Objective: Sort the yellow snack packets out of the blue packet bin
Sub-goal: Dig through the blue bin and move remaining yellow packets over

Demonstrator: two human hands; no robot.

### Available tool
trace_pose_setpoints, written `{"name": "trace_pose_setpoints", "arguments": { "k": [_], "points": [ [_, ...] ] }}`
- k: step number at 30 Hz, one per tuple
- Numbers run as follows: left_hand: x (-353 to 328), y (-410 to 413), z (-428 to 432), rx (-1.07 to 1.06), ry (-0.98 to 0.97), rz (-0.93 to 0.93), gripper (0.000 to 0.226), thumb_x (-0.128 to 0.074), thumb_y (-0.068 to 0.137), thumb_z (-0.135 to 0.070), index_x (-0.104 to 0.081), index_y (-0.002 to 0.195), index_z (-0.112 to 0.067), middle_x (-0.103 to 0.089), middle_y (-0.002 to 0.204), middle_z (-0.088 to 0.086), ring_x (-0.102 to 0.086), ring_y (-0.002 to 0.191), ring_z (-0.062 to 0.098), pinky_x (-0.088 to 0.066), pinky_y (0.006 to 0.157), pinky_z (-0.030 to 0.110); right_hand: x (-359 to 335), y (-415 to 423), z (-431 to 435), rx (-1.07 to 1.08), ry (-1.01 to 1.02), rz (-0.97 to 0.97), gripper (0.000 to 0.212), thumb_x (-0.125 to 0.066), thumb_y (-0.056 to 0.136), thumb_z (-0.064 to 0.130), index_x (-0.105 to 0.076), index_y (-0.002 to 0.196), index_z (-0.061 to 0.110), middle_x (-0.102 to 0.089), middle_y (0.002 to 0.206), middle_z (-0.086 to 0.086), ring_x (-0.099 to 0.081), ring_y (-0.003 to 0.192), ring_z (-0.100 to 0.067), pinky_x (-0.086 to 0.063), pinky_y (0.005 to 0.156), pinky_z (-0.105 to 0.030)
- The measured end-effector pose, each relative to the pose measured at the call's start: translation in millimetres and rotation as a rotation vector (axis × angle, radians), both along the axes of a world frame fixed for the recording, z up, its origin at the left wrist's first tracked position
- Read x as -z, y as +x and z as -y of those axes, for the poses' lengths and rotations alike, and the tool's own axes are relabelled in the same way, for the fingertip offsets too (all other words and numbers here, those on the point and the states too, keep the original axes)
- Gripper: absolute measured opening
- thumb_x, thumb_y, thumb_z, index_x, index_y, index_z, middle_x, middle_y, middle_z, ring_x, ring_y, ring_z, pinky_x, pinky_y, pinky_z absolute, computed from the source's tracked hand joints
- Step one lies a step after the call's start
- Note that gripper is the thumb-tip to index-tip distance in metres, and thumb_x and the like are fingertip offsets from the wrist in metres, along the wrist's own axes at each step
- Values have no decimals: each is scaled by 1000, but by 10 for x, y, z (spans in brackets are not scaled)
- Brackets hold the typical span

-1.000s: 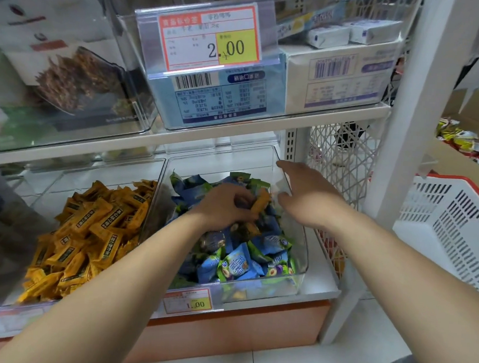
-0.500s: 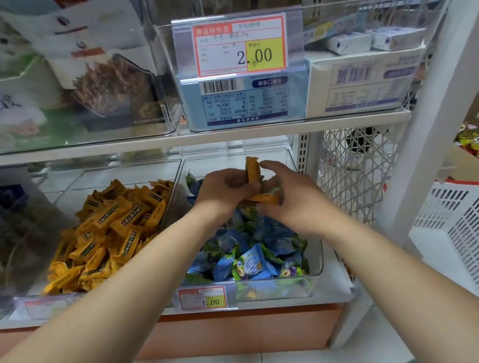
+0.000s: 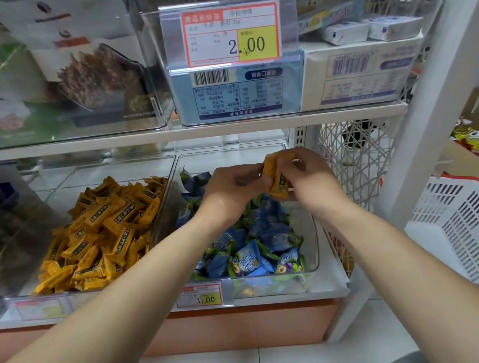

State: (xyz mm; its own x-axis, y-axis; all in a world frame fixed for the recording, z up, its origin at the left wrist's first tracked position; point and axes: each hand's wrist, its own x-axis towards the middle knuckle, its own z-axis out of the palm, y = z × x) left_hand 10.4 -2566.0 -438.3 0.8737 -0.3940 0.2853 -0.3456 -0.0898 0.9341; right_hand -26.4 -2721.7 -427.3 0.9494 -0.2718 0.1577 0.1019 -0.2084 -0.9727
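1. In the head view, two bare arms reach in from below. The hands meet in the air over the back half of the blue packet bin (image 3: 315,244), a clear tub on the bottom shelf.
2. Between the hands are the yellow snack packets (image 3: 276,175). It looks like more than one pressed together, though I cannot tell how many.
3. The bundle stands nearly upright. Its long axis runs top to bottom, with the upper end leaning a little to the left and the printed lower end pointing down toward the bin.
4. The left hand (image 3: 232,186) sits just left of the bundle. Its fingers are curled, and the thumb and fingertips pinch the bundle's left edge.
5. The right hand (image 3: 315,181) is on the other side, fingers bent round the right edge and the top, gripping it. The bundle is sandwiched between the two hands.
6. The bundle hangs above the blue packets (image 3: 255,257) heaped in the tub, apart from them. That heap lies under both wrists.
7. Just to the left, side by side with the blue packet bin, a second clear bin (image 3: 171,193) holds a pile of yellow bars (image 3: 105,228) with dark labels.
8. A small price tag (image 3: 203,296) reading 1.00 is fixed to the shelf edge in front of the blue packet bin. A larger tag (image 3: 232,34) reading 2.00 hangs on a tub on the shelf above.
9. To the right stand a white post (image 3: 433,110) and, beyond it, a white slotted basket (image 3: 457,235) with a red rim.
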Motion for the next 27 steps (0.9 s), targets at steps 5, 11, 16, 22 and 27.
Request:
{"name": "trace_pose_setpoints", "arguments": {
  "k": [5,11,16,22,27],
  "points": [
    [58,28,72,-6,180,112,9,-66,80,-50,-73,83,-54,-73,86,-13,-69,83,7,-57,80,36,-4,-16,30,29,-89,16,17,-64,95,19,-60,108,11,-66,92,-9,-66,74,-22,-59,60,-32],
    [273,294,35,42,720,31,26,-57,93,-48,-69,100,-27,-69,96,-11,-64,91,10,-52,89,36,-4,-37,215,123,-375,80,18,-68,90,28,-59,106,25,-61,93,12,-57,80,1,-42,59,-8],
    [425,411,194,167,1280,65,59,-55,79,-76,-62,87,-19,-61,82,-3,-57,75,14,-40,60,31,50,-50,142,-2,-452,60,21,-71,89,29,-61,107,24,-65,96,3,-64,86,-15,-54,73,-29],
    [429,468,317,246,1533,96,83,-45,71,-90,-67,104,-17,-64,101,0,-56,84,19,-41,68,32,65,-65,188,-17,-440,90,20,-71,88,29,-62,105,23,-66,95,3,-63,86,-13,-53,74,-31],
    [488,508,123,397,1418,-26,81,-59,77,-75,-40,146,-36,-38,152,1,-44,131,27,-39,98,36,100,-68,256,-29,-482,80,20,-72,87,30,-62,103,23,-65,94,4,-62,85,-11,-53,72,-30]
  ]
}}
